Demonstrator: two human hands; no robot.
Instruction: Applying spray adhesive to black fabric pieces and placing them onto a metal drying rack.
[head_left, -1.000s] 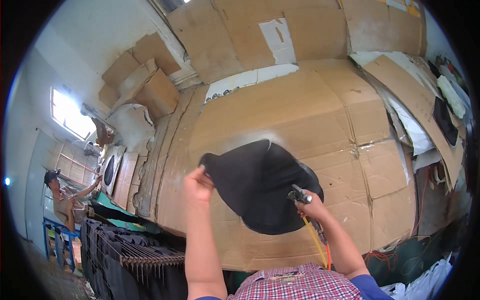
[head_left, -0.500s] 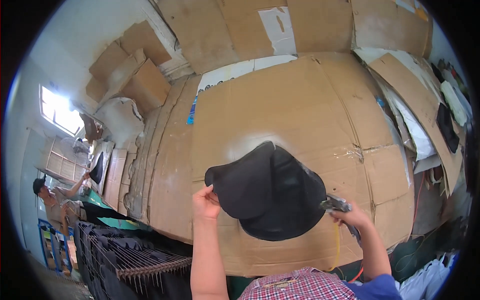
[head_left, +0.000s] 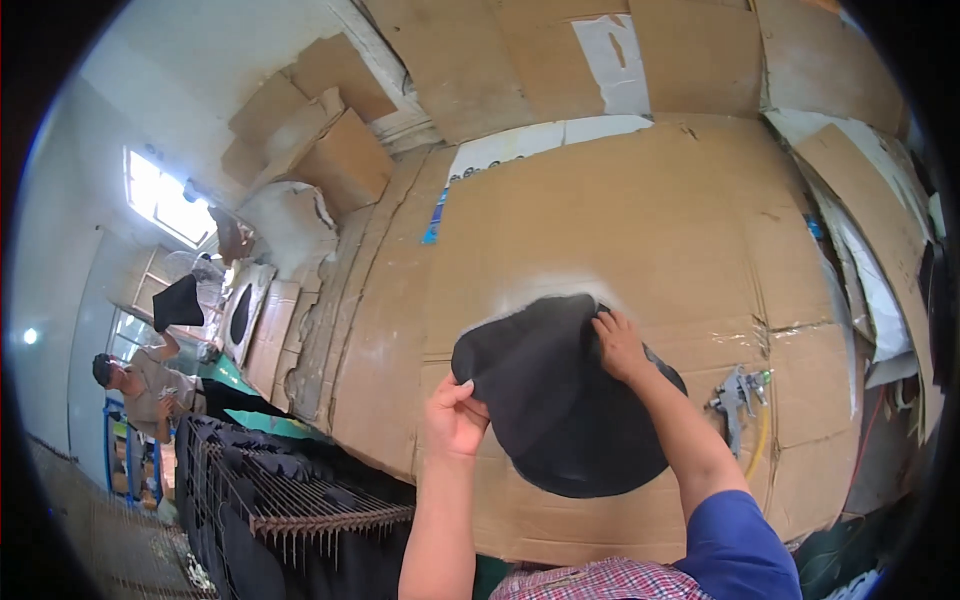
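Observation:
A rounded black fabric piece (head_left: 545, 380), with one part lying over another, rests on the cardboard work surface (head_left: 640, 220) in front of me. My left hand (head_left: 458, 412) pinches its left edge between thumb and fingers. At the far edge of the piece, my right hand (head_left: 620, 345) has its bent fingers closed on the material. The forearm passes over the right side of the fabric and hides part of it. To the right of that arm, a metal spray gun (head_left: 738, 395) with a yellow hose lies on the cardboard, untouched.
On the left stands a wire rack (head_left: 330, 520) hung with black pieces. Beyond it a co-worker (head_left: 150, 390) holds up another black piece (head_left: 178, 303). Cardboard sheets (head_left: 860, 190) lean at the right, and a cardboard box (head_left: 345, 165) sits at the far left.
My right hand has let go of the spray gun, now lying at the right, and has moved to the fabric's far edge. The view has shifted. The co-worker has raised a black piece.

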